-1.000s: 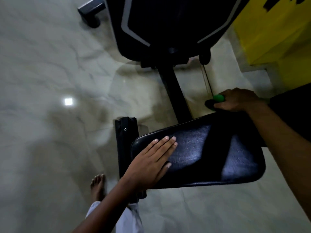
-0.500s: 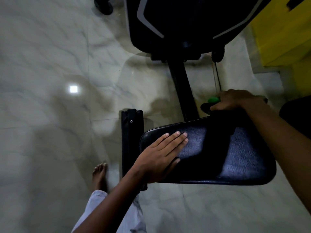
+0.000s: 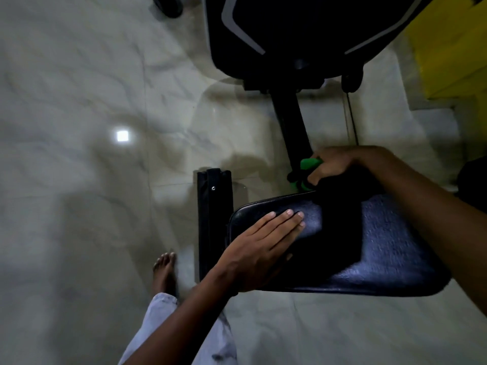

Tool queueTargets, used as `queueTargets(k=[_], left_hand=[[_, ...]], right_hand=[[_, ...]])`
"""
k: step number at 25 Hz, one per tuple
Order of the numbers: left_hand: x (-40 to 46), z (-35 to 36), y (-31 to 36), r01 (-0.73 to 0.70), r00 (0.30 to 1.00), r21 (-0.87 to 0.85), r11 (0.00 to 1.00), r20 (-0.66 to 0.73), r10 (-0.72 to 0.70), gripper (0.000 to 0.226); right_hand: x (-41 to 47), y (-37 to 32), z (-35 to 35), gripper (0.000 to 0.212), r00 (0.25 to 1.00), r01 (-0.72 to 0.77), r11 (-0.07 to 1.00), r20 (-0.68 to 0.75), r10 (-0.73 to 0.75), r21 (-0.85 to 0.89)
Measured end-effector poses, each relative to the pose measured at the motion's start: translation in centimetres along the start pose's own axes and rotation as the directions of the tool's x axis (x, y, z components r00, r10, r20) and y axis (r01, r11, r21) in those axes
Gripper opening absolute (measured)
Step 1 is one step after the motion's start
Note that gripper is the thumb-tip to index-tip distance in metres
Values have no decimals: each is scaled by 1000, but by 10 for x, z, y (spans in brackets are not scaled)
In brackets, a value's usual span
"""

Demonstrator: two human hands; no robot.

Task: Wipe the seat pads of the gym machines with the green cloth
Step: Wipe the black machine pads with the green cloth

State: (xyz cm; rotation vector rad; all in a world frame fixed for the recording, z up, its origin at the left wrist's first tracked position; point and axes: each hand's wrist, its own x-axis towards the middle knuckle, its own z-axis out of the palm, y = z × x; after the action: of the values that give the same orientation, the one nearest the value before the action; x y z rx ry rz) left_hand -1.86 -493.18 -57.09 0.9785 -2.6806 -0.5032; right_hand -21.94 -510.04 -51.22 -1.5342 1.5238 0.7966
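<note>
Bunching the green cloth [image 3: 308,164] beyond the seat pad [image 3: 390,246], right hand [image 3: 340,162] fingers risk missing it; left hand [image 3: 261,246] fingers press flat.

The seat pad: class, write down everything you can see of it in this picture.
The seat pad is a dark, rounded-cornered cushion with a grained, leather-like cover that shines in patches. It lies roughly flat above the pale floor, next to a black post. The left hand rests flat on its near left end. The right hand grips a green cloth at its far edge.
</note>
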Motion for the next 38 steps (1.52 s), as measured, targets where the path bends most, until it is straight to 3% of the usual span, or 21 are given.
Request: queueTargets(k=[3,8,12,15,17,20,23,25,28,31,34,38], left_hand=[[-1,3,-2,-5,1000,5,1000,-14,5,54],[-3,5,-1,-32,999,-18,999,-43,31,49],[-9,6,-9,-52,997,-44,998,-56,50,50],[-24,3,-16,-82,996,-80,993,-30,80,49],[-37,-1,-22,-84,996,-65,994,-10,83,48],[-44,-5,-24,-92,996,-50,995,-2,92,48],[-41,-13,-33,-139,990,-159,977,-13,139,41],[-42,-30,-43,-119,992,-227,967,-70,105,31],[-54,-83,-62,178,950,-339,924,-188,-251,31],[-69,-149,-85,407,787,-434,804,-280,-550,34],[-69,-211,-101,427,729,-454,782,-339,-595,35],[-69,-289,-106,382,714,-446,809,-414,-565,32]], right_hand=[[13,-32,12,14,991,106,993,72,-110,50],[40,-95,36,23,933,285,943,175,-314,172],[31,-55,18,5,938,235,948,207,-279,216],[30,-39,12,18,939,192,949,234,-251,249],[38,-51,18,2,942,194,959,233,-241,209],[53,-81,35,23,942,238,955,197,-271,176],[49,-102,42,22,928,335,922,102,-358,195],[40,-105,36,25,921,386,876,-64,-384,289],[7,-106,11,21,878,470,740,-336,-340,481],[-38,-121,-21,22,831,541,651,-456,-317,532],[-92,-157,-52,24,764,622,612,-551,-337,489],[-162,-213,-86,22,664,706,564,-675,-321,427]])
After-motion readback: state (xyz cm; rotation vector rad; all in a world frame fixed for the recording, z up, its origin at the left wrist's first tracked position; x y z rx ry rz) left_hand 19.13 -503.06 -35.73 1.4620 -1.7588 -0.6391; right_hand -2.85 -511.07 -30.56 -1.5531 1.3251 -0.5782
